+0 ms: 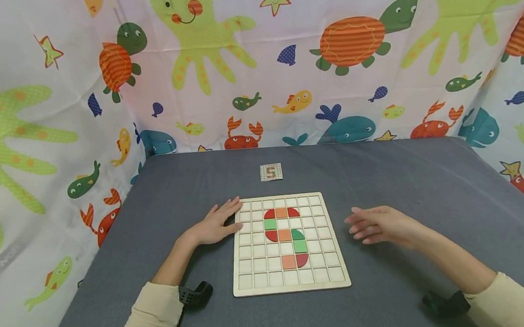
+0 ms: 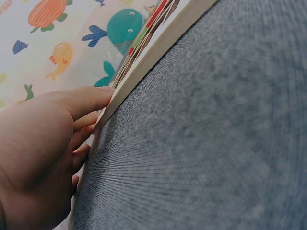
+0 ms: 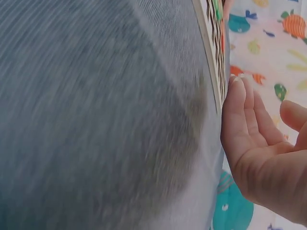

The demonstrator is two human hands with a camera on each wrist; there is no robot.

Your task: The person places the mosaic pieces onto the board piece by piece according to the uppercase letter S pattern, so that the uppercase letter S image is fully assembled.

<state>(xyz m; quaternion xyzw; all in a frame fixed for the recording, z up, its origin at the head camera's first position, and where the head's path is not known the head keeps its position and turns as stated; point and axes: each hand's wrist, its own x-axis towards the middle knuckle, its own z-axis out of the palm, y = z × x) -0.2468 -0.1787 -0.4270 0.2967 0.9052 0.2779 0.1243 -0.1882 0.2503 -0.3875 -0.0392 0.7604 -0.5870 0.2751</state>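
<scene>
A wooden grid board [image 1: 292, 289] lies flat on the table, its squares framed by thin raised strips. Red quarter-round pieces [image 1: 271, 236], orange squares [image 1: 284, 235], green squares [image 1: 300, 246] and one darker green quarter-round piece [image 1: 297, 234] sit in its cells, forming an S-like shape. My left hand [image 1: 216, 224] rests at the board's upper left side, fingertips and thumb touching the edge. In the left wrist view the thumb [image 2: 91, 99] meets the rim with straight fingers. To the right of the board, my right hand [image 1: 378, 225] hovers with relaxed fingers and holds nothing.
Behind the board lies a small card [image 1: 271, 172] printed with a gridded S-shaped pattern. Grey cloth [image 1: 191, 178] covers the table. A curtain [image 1: 268, 118] with sea animals hangs along the back and both sides. Dark devices [image 1: 196, 293] are worn on both wrists.
</scene>
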